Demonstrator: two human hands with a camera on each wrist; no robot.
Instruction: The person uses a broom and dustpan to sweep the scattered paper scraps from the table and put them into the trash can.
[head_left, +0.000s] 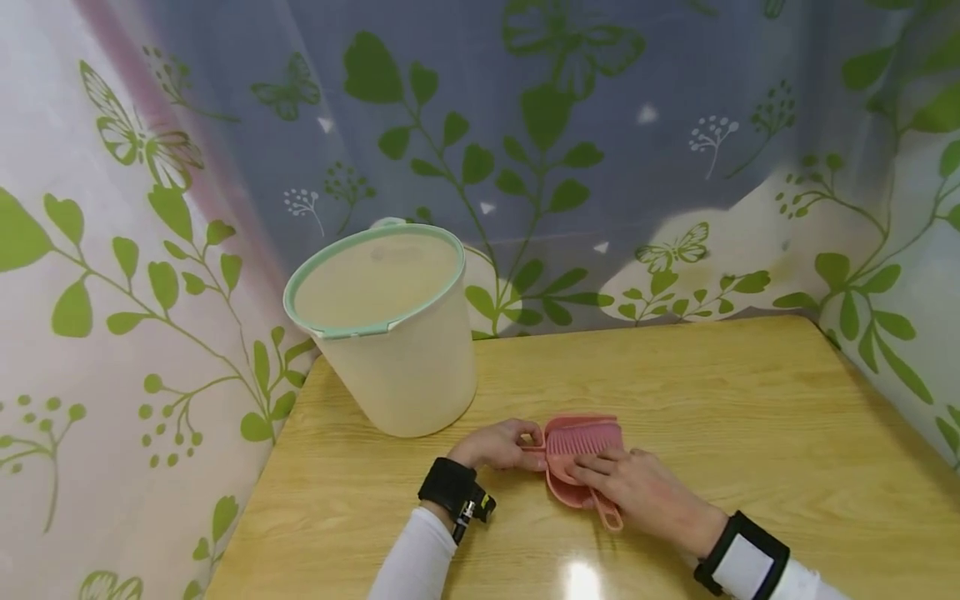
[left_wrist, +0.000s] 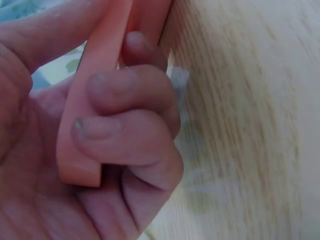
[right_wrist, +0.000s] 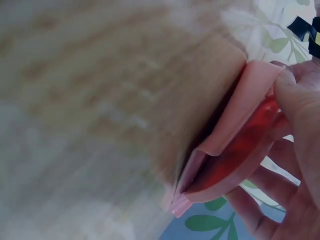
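Head view is showing a wooden table (head_left: pixel 750 400) running from the near edge to the leaf-printed curtain (head_left: pixel 112 250) at the far side and along both flanks. A cream bucket (head_left: pixel 405 367) with a pale green rim is standing on the far left part of the table, well apart from the right edge. Near the middle, toward the near side, a pink dustpan set (head_left: pixel 581 458) is lying flat on the wood, its toothed brush piece facing up and a looped handle pointing toward the near edge.

The left hand (head_left: pixel 498 444) is sitting just left of the set, its fingers curling round a pink strip at the set's left edge; the left wrist view is showing those fingers (left_wrist: pixel 130 120) wrapping that strip tightly. The right hand (head_left: pixel 637 492) is lying over the near right part of the set, fingers (right_wrist: pixel 295 95) gripping its edge, thumb pressing on top.
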